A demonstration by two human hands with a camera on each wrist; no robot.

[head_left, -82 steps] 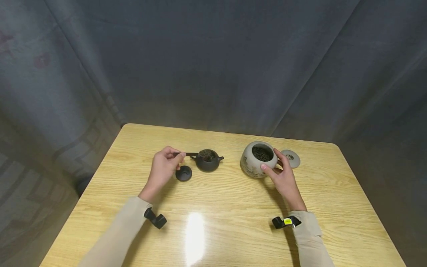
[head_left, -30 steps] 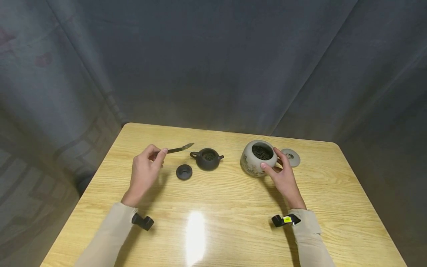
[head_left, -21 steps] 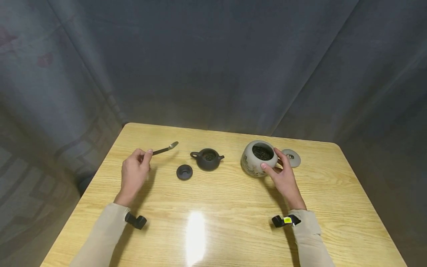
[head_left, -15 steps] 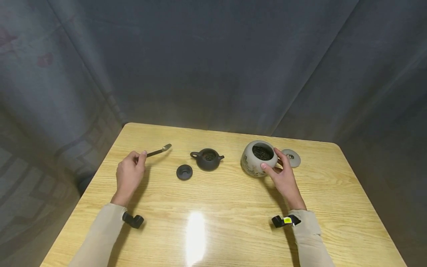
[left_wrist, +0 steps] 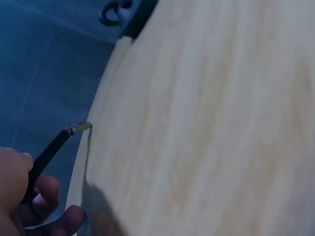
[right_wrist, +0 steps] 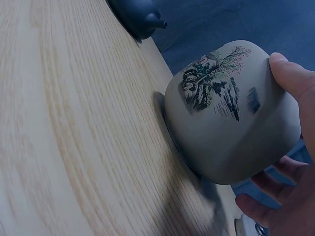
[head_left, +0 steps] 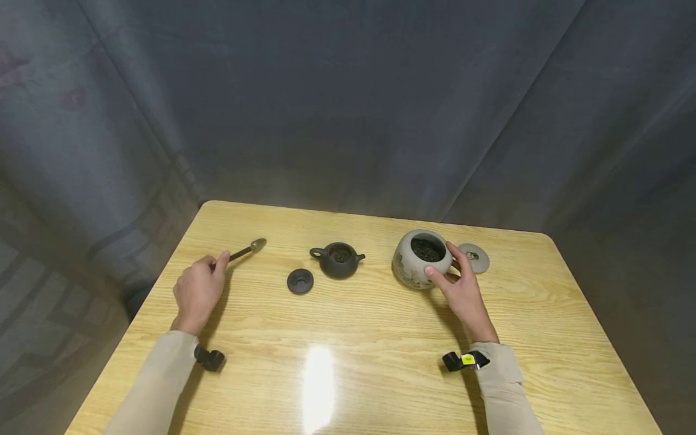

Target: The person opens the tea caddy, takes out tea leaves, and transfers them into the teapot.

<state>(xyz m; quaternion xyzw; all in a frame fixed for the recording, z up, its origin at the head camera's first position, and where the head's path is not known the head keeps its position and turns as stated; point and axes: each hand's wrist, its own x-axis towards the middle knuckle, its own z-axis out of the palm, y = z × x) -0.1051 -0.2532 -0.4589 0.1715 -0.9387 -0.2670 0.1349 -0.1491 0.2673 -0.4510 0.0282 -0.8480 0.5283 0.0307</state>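
My left hand [head_left: 198,293] pinches the dark handle of a small tea scoop [head_left: 247,249], its metal tip pointing away to the right. In the left wrist view the tip of the scoop [left_wrist: 78,128] appears close over the table's far side. My right hand [head_left: 462,296] grips the rim and side of a round grey tea jar [head_left: 405,266], which leans to the left and holds dark tea leaves. A painted landscape decorates the jar [right_wrist: 221,113] in the right wrist view. Between the hands stands a dark teapot [head_left: 331,269], lidless, with leaves inside.
The teapot's dark lid [head_left: 300,281] lies on the wooden table [head_left: 380,338] just left of and nearer than the pot. Behind the right hand rests the grey jar lid [head_left: 478,260]. A dark curtain [head_left: 348,109] hangs beyond the table's far edge.
The left hand has drawn the scoop from over the teapot leftward and toward the table's left side; the scoop's leaves are gone. Jar and right hand stay in place.
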